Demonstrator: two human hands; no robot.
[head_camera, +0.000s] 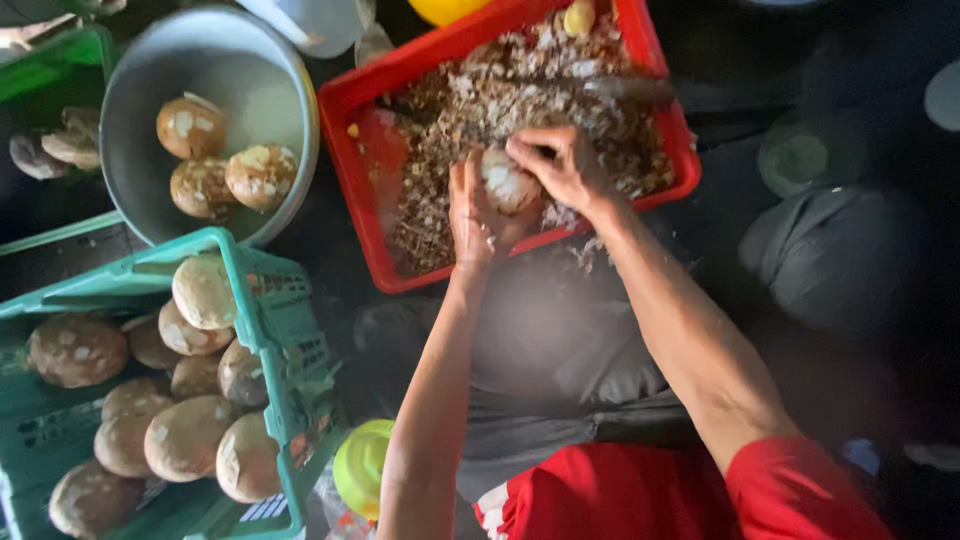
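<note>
So you've got the round brown-and-white ball (510, 182) sandwiched right between your hands, hovering over the near edge of the red crate (366, 215). Your left hand (474, 215) cups it from about 8 o'clock, palm underneath, and your right hand (562, 165) is clamped on from 2 o'clock with the fingers curled over the top. Both hands are closed on that one ball, touching it and nearly touching each other.

The red crate is full of brown and white peelings (520, 100), piled thick at 12 o'clock from the ball. A blurry dark tool or stick (625, 90) lies across the heap at 1 o'clock; can't tell what it is. At 9 o'clock there's a grey metal bowl (135, 90) with three peeled-looking balls (225, 165) in it, and at 8 o'clock a green basket (265, 330) stacked with more brown ones (185, 435). A yellow-green lid (362, 467) sits by your left forearm at 7 o'clock. Nothing blocks the ball except your own fingers.

As for the ball's long axis: it's pretty much round, so I can't tell which way it points.
</note>
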